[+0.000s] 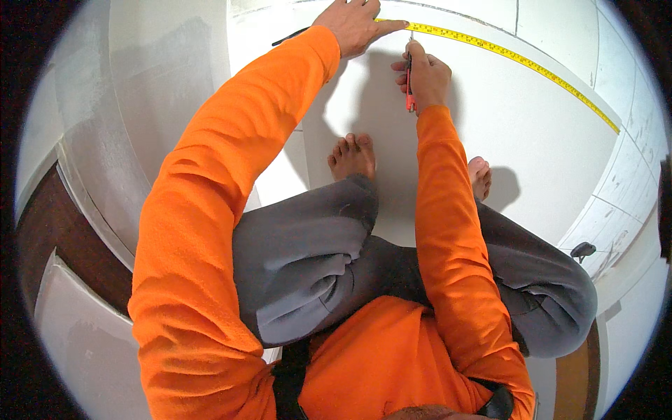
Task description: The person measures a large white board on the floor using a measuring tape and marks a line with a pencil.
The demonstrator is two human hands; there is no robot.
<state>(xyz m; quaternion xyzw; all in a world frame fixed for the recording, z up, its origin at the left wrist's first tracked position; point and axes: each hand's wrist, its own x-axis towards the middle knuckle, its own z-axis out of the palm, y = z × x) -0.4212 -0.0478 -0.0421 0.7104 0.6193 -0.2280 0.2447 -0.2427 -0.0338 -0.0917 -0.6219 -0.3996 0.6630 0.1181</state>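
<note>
A yellow tape measure blade [504,51] lies stretched across a large pale board [530,131], from my left hand to the board's right edge. My left hand [354,23] presses on the blade near the top of the view, its thumb stretched along the blade; whether it also holds the tape's case is hidden. Just below the blade, my right hand [428,73] holds a red and black utility knife [410,89]. The knife's tip points up at the blade's lower edge.
My bare feet stand on the board. White floor tiles [559,44] with dark joints surround its far and right sides. A small dark object [583,250] is beside my right knee. A wall [157,63] rises at the left, above a dark brown surface [73,236].
</note>
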